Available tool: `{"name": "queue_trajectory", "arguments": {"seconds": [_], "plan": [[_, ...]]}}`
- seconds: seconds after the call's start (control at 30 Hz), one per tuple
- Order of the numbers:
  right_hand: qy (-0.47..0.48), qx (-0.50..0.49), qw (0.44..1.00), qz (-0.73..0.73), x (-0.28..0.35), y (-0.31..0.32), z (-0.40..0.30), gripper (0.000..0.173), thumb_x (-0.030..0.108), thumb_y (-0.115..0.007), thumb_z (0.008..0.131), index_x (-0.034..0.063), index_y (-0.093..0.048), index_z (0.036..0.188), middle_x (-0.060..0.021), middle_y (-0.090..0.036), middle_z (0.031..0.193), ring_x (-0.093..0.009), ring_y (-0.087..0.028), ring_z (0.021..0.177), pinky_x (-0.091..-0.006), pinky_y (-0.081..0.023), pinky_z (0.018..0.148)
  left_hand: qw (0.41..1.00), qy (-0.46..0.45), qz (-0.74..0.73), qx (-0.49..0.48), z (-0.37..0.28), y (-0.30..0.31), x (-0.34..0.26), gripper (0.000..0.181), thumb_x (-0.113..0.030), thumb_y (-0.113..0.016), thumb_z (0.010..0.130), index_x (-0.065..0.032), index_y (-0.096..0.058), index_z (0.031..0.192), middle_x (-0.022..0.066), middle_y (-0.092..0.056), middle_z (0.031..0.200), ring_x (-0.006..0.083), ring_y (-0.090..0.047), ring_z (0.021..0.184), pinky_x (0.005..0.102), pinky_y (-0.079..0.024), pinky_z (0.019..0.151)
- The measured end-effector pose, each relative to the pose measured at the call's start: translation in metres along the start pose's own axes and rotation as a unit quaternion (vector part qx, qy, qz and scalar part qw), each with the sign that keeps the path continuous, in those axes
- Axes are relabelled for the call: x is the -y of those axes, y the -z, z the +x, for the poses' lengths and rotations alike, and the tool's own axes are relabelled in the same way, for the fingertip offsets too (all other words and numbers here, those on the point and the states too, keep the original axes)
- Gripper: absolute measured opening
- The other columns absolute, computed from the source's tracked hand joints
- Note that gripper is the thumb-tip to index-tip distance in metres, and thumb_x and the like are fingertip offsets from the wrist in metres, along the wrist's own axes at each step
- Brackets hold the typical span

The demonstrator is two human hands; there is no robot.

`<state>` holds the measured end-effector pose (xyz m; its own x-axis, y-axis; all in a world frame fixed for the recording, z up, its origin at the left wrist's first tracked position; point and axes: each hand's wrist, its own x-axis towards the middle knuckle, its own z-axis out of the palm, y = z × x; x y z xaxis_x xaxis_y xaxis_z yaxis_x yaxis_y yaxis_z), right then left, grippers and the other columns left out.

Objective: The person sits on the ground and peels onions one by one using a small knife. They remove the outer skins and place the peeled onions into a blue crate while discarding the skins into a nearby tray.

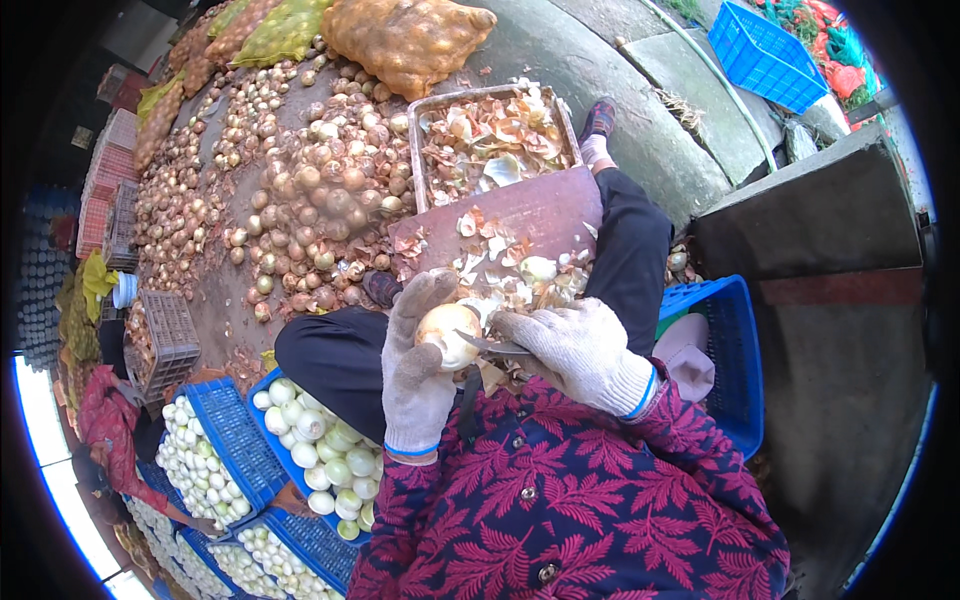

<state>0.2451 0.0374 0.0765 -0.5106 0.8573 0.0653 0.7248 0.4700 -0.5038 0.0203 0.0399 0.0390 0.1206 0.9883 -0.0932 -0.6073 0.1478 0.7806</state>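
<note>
My left hand (416,367), in a pale knit work glove, grips an onion (448,330) whose skin is partly peeled. Across from it, my gloved right hand (581,349) holds a knife (495,346); its handle is hidden in the fist. The curved blade points left, its tip at the onion's side. Below the hands a reddish board (525,214) lies before me, strewn with onion skins and a pale onion piece (538,268). Beyond the board stands a shallow tray (415,161) full of dry skins.
Unpeeled onions (322,187) cover the floor ahead and left, with a full orange mesh sack (405,45) behind. Blue crates (259,442) of peeled onions stand at my left, where another person (112,420) bends. On my right are a blue crate (739,360) holding a hat and a concrete wall (825,217).
</note>
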Motion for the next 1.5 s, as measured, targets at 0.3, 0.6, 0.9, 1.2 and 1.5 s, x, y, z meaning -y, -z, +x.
{"name": "queue_trajectory", "arguments": {"seconds": [0.3, 0.6, 0.9, 1.2, 1.5], "plan": [[-0.010, 0.055, 0.991, -0.120, 0.009, 0.003, 0.004, 0.053, 0.027, -0.067, 0.090, 0.0162, -0.058, 0.141, -0.0039, -0.071, 0.090, -0.026, -0.073, 0.085, -0.0431, -0.052, 0.068, 1.000, 0.008, 0.018, -0.024, 0.000, -0.008, -0.004, 0.087, -0.035, -0.078, 0.089, -0.0040, -0.040, 0.161, 0.0228, -0.053, 0.151, 0.0331, -0.057, 0.137, 0.0463, -0.050, 0.115], [-0.050, 0.009, 0.995, -0.091, 0.010, -0.018, 0.001, 0.034, 0.024, -0.064, 0.095, 0.0159, -0.063, 0.128, -0.0051, -0.073, 0.087, -0.029, -0.074, 0.079, -0.0440, -0.054, 0.067, 0.992, -0.028, 0.122, -0.010, 0.003, -0.004, 0.003, 0.091, -0.033, -0.078, 0.089, -0.0058, -0.035, 0.164, 0.0231, -0.052, 0.152, 0.0309, -0.057, 0.137, 0.0438, -0.050, 0.114], [-0.291, 0.143, 0.779, 0.537, 0.008, -0.012, 0.003, 0.031, 0.033, -0.060, 0.107, 0.0068, -0.071, 0.120, -0.0077, -0.074, 0.079, -0.016, -0.070, 0.064, -0.0332, -0.054, 0.061, 0.990, 0.009, 0.128, -0.057, 0.002, -0.002, 0.006, 0.096, -0.008, -0.074, 0.083, -0.0018, -0.026, 0.166, 0.0229, -0.048, 0.156, 0.0300, -0.051, 0.142, 0.0408, -0.048, 0.115], [-0.134, -0.078, 0.962, 0.225, 0.009, -0.026, 0.015, 0.029, 0.034, -0.071, 0.097, 0.0156, -0.071, 0.119, -0.0111, -0.077, 0.089, -0.033, -0.076, 0.080, -0.0431, -0.059, 0.071, 0.963, 0.033, 0.269, -0.005, 0.000, 0.002, 0.004, 0.101, 0.000, -0.077, 0.077, 0.0026, -0.026, 0.165, 0.0233, -0.049, 0.154, 0.0322, -0.049, 0.145, 0.0423, -0.045, 0.118], [-0.221, -0.182, 0.939, 0.192, -0.007, -0.046, 0.024, 0.020, 0.018, -0.075, 0.094, 0.0093, -0.068, 0.111, -0.0145, -0.076, 0.091, -0.034, -0.077, 0.084, -0.0398, -0.058, 0.072, 0.999, 0.040, -0.013, 0.017, -0.008, 0.004, 0.012, 0.092, -0.027, -0.079, 0.085, -0.0043, -0.036, 0.163, 0.0236, -0.052, 0.153, 0.0365, -0.057, 0.137, 0.0441, -0.053, 0.113]]}}
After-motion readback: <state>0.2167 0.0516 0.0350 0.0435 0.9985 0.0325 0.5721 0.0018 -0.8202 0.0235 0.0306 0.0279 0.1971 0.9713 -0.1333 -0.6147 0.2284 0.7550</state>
